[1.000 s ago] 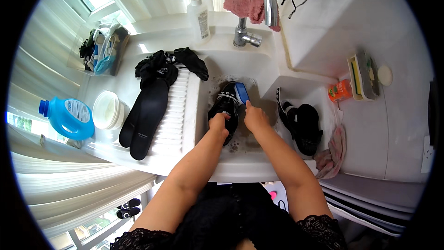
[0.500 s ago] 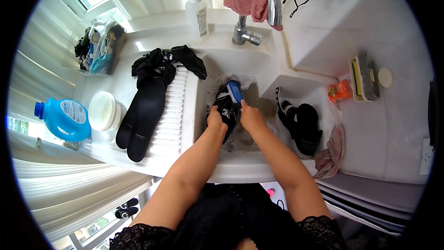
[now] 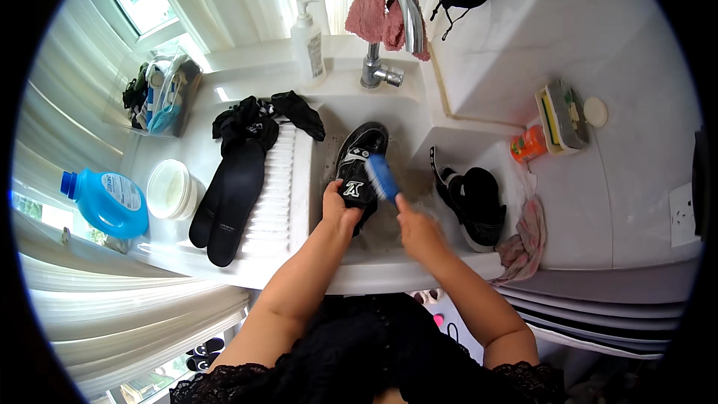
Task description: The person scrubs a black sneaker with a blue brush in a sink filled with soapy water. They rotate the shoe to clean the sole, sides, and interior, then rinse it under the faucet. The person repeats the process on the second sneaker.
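A black shoe point(image 3: 363, 142) with white trim is tilted up in the sink basin point(image 3: 351, 111). My left hand point(image 3: 340, 209) grips its near side, thumb next to the white emblem. Wrapped round the handle of a blue scrub brush point(image 3: 383, 177) is my right hand point(image 3: 422, 232), slightly smeared by motion. The brush's pale bristles face the shoe's strap area; whether they touch it I cannot tell. Murky, sudsy water point(image 3: 389, 224) lies beneath the shoe. To the right, a second black shoe point(image 3: 475, 206) rests on the basin's side ledge.
Left of the basin, black insoles point(image 3: 233, 198) and black cloth pieces point(image 3: 254, 123) lie by the ribbed washboard point(image 3: 275, 202). A blue detergent jug point(image 3: 112, 202), white tub point(image 3: 172, 189) and pump bottle point(image 3: 307, 49) stand around. The faucet point(image 3: 380, 73) carries a pink cloth point(image 3: 378, 11).
The shoe has risen out of the suds and tilted, showing more of its toe and emblem. My right hand has drawn the brush nearer and rightward. The whole view has shifted slightly.
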Demonstrator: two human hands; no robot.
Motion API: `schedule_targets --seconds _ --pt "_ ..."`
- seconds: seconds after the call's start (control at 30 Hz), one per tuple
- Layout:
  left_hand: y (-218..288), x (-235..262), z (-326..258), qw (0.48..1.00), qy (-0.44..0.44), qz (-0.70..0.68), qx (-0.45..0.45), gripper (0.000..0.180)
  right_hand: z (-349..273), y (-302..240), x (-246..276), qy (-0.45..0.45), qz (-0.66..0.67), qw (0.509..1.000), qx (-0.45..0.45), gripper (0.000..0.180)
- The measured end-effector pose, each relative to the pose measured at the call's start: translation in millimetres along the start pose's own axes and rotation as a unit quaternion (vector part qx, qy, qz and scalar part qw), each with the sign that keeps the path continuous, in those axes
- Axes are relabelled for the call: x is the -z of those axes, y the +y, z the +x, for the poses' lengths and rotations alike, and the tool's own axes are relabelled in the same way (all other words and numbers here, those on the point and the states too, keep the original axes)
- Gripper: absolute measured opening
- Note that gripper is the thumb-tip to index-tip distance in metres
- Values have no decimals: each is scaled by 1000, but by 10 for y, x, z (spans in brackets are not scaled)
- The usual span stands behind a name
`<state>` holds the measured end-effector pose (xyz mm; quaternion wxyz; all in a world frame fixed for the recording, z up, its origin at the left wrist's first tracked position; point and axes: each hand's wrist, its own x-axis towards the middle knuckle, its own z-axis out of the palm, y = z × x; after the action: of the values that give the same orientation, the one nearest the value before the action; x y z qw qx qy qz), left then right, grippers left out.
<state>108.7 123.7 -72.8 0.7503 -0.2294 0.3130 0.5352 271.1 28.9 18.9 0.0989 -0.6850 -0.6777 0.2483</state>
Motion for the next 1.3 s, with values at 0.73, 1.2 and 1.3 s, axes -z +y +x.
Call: schedule_targets --seconds 0.73,1.2,1.3 --pt "291 24 -685 992 -120 10 40 29 102 826 -532 -76 -30 997 -4 41" --pt "120 -149 -612 998 -43 -52 7 28 -343 248 -38 171 132 972 89 41" --pt "96 -225 -666 996 -69 -63 -10 28 -287 464 -158 124 132 982 49 39"
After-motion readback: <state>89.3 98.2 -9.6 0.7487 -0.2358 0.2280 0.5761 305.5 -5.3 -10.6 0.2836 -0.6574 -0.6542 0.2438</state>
